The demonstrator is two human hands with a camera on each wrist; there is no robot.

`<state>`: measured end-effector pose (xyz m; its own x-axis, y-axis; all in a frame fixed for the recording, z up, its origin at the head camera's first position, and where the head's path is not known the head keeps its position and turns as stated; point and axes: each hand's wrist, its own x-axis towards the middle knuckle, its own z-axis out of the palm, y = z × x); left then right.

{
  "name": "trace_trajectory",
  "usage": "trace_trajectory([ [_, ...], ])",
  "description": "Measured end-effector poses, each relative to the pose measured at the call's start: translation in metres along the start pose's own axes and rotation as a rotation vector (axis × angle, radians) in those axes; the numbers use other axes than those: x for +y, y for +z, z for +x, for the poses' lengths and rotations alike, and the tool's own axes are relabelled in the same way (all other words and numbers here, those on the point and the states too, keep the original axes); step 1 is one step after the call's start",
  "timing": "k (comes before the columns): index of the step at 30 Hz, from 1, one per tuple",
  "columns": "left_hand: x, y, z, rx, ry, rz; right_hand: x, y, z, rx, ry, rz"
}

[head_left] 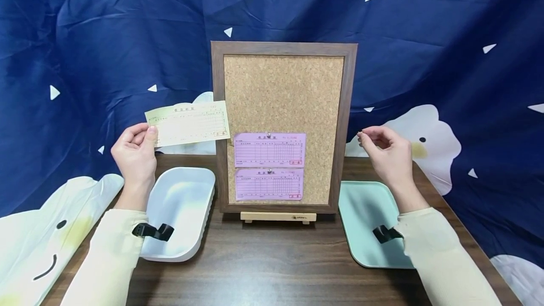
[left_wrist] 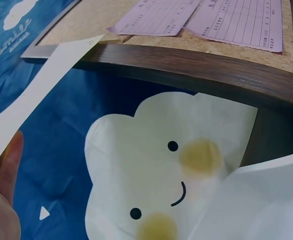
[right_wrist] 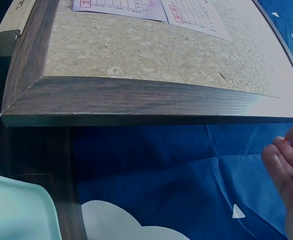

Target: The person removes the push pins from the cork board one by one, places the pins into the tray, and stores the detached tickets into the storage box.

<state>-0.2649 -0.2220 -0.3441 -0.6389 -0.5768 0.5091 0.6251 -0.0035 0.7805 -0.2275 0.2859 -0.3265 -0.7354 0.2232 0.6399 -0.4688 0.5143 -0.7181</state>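
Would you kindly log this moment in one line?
left hand: pinches pale yellow paper slip | right hand: pinches tiny object, unclear | brown-framed cork board: two purple printed paper slips pinned, one above the other

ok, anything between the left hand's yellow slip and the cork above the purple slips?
Nothing visible. The left hand holds the yellow slip with its right end in front of the left side of the frame, and the cork above the purple slips is bare.
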Motion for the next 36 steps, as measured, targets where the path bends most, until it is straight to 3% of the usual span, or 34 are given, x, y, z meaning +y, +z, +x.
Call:
trace_trajectory([
  [15, -0.003, -0.01, 0.0, 0.003, -0.06, 0.003, 0.01, -0.006, -0.006, -0.001, 0.018, 0.019],
  [36, -0.009, -0.027, 0.0, -0.029, -0.096, 0.137, 0.024, -0.012, -0.016, -0.001, 0.068, -0.046],
])
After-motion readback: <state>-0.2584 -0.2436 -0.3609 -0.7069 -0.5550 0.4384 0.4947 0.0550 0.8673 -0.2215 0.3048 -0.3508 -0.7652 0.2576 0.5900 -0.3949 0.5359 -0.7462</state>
